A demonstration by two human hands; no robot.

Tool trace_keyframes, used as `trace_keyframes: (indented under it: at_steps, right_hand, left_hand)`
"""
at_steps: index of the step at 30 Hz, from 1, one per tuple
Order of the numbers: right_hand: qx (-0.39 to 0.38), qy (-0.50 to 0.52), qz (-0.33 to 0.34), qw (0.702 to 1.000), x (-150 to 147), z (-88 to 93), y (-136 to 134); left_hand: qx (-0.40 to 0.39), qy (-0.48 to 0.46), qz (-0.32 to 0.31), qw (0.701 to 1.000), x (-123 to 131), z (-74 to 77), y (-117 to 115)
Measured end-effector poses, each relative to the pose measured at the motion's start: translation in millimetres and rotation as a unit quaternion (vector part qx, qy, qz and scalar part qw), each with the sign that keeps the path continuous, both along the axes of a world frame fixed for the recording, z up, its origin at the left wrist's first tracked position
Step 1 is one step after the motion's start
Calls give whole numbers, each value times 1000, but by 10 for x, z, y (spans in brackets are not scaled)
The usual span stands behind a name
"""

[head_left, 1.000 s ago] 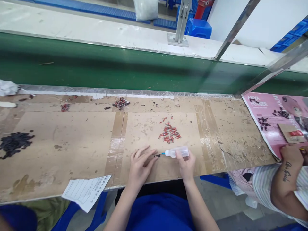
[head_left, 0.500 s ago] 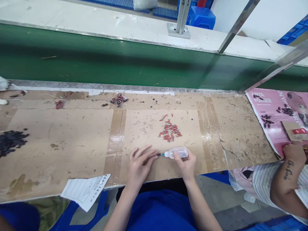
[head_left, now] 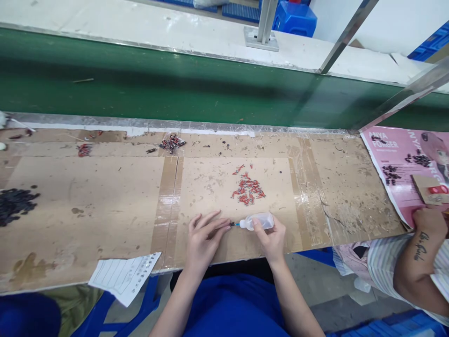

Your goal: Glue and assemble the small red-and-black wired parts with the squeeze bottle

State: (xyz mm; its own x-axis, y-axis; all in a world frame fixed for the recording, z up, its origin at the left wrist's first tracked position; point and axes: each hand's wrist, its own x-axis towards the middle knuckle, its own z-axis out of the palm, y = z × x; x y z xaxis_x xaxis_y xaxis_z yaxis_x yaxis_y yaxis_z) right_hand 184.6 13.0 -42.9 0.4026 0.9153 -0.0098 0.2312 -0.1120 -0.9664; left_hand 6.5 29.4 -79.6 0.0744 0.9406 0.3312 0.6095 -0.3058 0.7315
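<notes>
R hand [head_left: 271,239] lies low on cardboard [head_left: 105,196], fingers curled round small squeeze bottle [head_left: 258,220], nozzle pointing left. L hand [head_left: 202,238] flat-ish, fingertips pinching tiny dark part [head_left: 231,224], prob. at nozzle tip.

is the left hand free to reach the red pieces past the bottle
Probably yes: bare cardboard lies between the left hand and the red pieces; the bottle in the right hand sits off to the side.
</notes>
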Motion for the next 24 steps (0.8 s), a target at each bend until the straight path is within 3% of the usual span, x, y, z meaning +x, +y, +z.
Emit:
trace_keyframes:
  at_steps: [24]
  right_hand:
    - [-2, 18, 6, 1000, -6, 19, 4]
  left_hand:
    - [-20, -12, -5, 1000, -4, 17, -7]
